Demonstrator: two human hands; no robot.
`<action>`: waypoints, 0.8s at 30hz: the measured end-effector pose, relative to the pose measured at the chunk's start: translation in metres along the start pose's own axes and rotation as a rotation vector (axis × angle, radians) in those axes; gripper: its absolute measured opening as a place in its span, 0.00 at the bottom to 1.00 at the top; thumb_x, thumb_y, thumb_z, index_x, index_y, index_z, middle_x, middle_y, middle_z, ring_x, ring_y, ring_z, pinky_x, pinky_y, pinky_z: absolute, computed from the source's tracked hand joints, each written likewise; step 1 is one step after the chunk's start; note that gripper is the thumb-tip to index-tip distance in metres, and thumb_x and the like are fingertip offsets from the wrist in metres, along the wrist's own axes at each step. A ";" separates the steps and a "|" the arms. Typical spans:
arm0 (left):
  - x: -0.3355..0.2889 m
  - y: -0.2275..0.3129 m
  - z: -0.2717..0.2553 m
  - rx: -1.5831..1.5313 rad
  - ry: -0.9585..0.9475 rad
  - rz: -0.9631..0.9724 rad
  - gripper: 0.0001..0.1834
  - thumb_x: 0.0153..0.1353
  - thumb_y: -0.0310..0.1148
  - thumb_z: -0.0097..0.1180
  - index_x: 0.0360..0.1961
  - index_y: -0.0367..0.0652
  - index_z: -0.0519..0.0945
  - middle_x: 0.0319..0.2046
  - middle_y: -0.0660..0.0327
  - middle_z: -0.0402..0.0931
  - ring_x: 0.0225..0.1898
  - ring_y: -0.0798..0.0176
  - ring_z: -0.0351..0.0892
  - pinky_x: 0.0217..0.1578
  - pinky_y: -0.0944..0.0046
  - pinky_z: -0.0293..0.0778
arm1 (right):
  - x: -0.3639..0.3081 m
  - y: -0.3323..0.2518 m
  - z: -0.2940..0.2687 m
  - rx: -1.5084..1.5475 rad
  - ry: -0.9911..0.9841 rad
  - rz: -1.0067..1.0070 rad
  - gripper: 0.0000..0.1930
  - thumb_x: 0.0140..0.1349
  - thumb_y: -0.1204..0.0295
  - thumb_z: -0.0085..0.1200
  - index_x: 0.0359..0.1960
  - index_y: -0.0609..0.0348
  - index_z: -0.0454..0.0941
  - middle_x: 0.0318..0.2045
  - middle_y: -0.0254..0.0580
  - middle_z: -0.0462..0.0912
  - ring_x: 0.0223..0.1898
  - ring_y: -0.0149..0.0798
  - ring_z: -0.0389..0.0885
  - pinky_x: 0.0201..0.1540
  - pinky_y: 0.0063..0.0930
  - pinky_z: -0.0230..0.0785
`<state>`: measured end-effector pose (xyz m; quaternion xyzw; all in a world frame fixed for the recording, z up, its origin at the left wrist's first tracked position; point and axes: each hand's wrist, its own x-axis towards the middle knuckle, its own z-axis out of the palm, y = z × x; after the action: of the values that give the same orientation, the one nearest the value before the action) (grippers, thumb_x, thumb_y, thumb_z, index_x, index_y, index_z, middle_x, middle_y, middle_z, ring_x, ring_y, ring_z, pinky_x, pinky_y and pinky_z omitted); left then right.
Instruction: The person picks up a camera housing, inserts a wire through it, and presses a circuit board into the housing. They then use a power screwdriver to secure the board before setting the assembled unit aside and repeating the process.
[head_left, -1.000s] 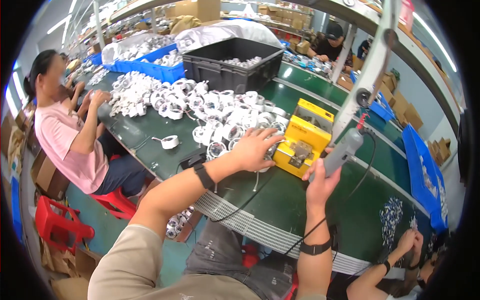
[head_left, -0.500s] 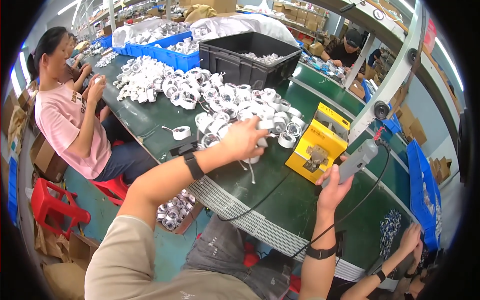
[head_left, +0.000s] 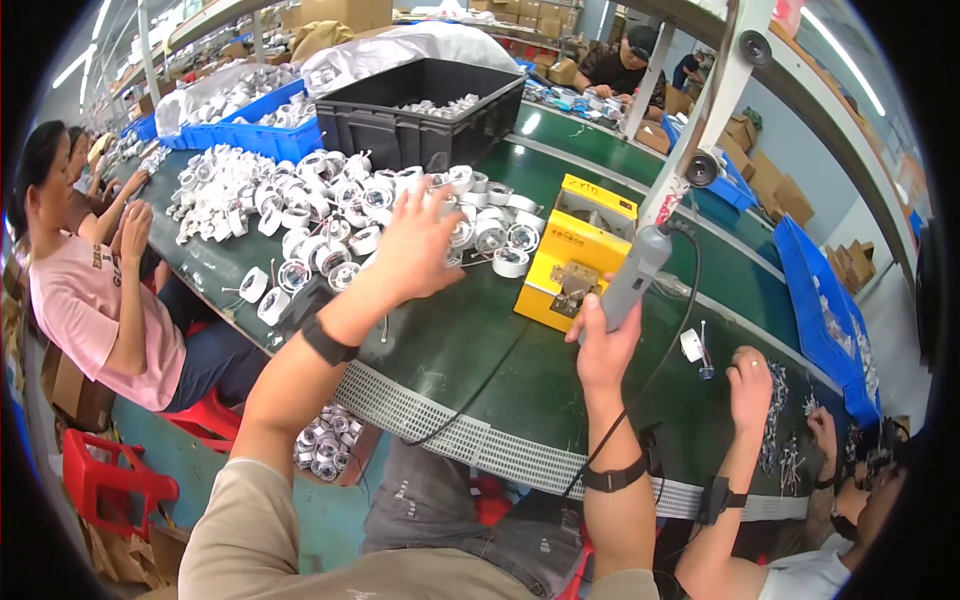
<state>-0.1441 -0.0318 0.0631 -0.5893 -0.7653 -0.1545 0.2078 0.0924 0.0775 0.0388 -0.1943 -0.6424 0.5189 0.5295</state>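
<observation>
My left hand (head_left: 418,245) hovers with spread fingers at the near edge of a heap of white round plastic housings (head_left: 295,215), some with short wires. Nothing shows in its grasp, though the palm side is hidden. My right hand (head_left: 610,345) is wrapped around a grey corded electric screwdriver (head_left: 640,268), tilted with its cord end up; its tip is hidden behind the hand. Just beyond the tool stands a yellow box-shaped fixture (head_left: 575,250) with a metal clamp (head_left: 577,285) on its front.
A black crate (head_left: 420,115) and blue bins (head_left: 270,135) stand behind the heap. A black cord (head_left: 690,330) loops beside my right forearm. At right, a co-worker's hand (head_left: 748,385) is near a wired white part (head_left: 692,346). Another person (head_left: 105,310) sits at left.
My left hand has gone from curled around a white housing to spread fingers. A wired white part now shows near the co-worker at right, whose hand has risen. The whole view has shifted.
</observation>
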 end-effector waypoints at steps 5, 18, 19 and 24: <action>0.079 0.044 0.043 0.194 -0.291 0.369 0.51 0.36 0.50 0.74 0.63 0.45 0.67 0.65 0.52 0.59 0.69 0.39 0.49 0.66 0.39 0.50 | -0.002 -0.005 0.000 -0.035 -0.020 -0.001 0.20 0.63 0.72 0.51 0.55 0.64 0.64 0.27 0.36 0.72 0.18 0.26 0.70 0.21 0.22 0.67; 0.070 0.041 0.045 0.228 -0.644 0.428 0.39 0.42 0.60 0.66 0.51 0.41 0.79 0.50 0.52 0.72 0.57 0.52 0.67 0.60 0.55 0.61 | -0.001 0.000 -0.009 -0.090 -0.027 -0.012 0.19 0.62 0.71 0.54 0.52 0.65 0.64 0.26 0.37 0.74 0.18 0.26 0.71 0.21 0.21 0.65; 0.059 0.028 0.048 0.281 -0.518 0.454 0.32 0.46 0.56 0.65 0.45 0.43 0.82 0.47 0.56 0.74 0.57 0.54 0.67 0.61 0.53 0.59 | 0.000 -0.001 -0.006 -0.097 -0.036 -0.017 0.19 0.62 0.71 0.54 0.51 0.65 0.65 0.27 0.37 0.74 0.18 0.26 0.72 0.21 0.21 0.65; 0.062 -0.008 0.036 0.303 -0.393 0.588 0.26 0.48 0.55 0.63 0.39 0.45 0.84 0.45 0.59 0.77 0.55 0.55 0.70 0.56 0.53 0.65 | 0.003 0.007 -0.009 -0.156 -0.017 -0.055 0.17 0.61 0.71 0.55 0.48 0.65 0.66 0.28 0.37 0.75 0.19 0.26 0.73 0.21 0.21 0.66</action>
<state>-0.1707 0.0358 0.0630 -0.7645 -0.6031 0.1425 0.1774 0.0972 0.0870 0.0338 -0.2128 -0.6905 0.4540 0.5214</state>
